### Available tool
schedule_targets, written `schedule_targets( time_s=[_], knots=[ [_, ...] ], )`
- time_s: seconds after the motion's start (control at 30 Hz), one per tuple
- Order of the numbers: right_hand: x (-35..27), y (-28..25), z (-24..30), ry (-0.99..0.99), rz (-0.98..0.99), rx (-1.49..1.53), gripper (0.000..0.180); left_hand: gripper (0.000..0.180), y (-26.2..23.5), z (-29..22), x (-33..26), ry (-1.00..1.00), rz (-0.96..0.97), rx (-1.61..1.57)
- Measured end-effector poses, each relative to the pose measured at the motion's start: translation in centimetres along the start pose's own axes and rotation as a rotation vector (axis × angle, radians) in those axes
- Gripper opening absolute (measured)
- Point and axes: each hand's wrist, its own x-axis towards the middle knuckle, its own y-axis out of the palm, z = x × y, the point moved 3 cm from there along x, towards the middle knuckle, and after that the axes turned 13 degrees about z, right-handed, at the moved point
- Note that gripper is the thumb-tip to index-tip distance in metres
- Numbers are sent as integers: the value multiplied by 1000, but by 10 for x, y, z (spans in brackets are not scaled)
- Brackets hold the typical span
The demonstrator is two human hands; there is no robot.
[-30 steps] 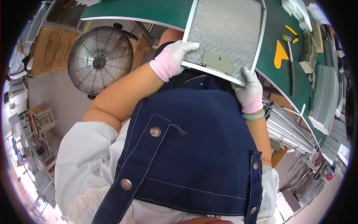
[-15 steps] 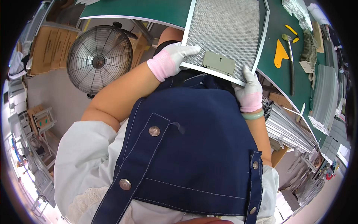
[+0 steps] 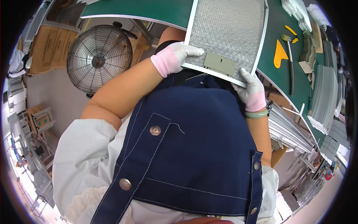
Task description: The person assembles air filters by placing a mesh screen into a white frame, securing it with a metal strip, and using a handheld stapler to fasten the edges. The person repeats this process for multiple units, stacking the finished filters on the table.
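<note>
Gripping the mesh filter panel [image 3: 227,35] as before — left hand [image 3: 179,56], right hand [image 3: 251,89]; panel barely shifted.

I count one mesh filter panel [image 3: 227,35], one floor fan [image 3: 99,59], one orange scraper [image 3: 279,53] and my two gloved hands [image 3: 175,56].

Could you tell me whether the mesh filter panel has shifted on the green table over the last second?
No clear move. The mesh filter panel keeps the same place against the green table edge and the yellow scraper, with the left hand and right hand gripping its near edge.
</note>
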Motion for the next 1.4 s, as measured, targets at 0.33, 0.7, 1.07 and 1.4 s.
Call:
schedule_targets(
  time_s=[0.33,0.7,1.07,1.4],
  knots=[
    [-9,-1,-9,108,86,133,18,35,-6,-44,8,-545,-337,-1743],
    [-4,-4,-5,104,65,101,21,38,-14,-45,17,-579,-22,-1391],
    [-15,-16,-15,128,104,9,26,37,1,-29,2,-561,-24,-1423],
    [-19,-12,-1,-82,75,-389,26,42,-5,-9,-6,-385,-87,-1021]
  ],
)
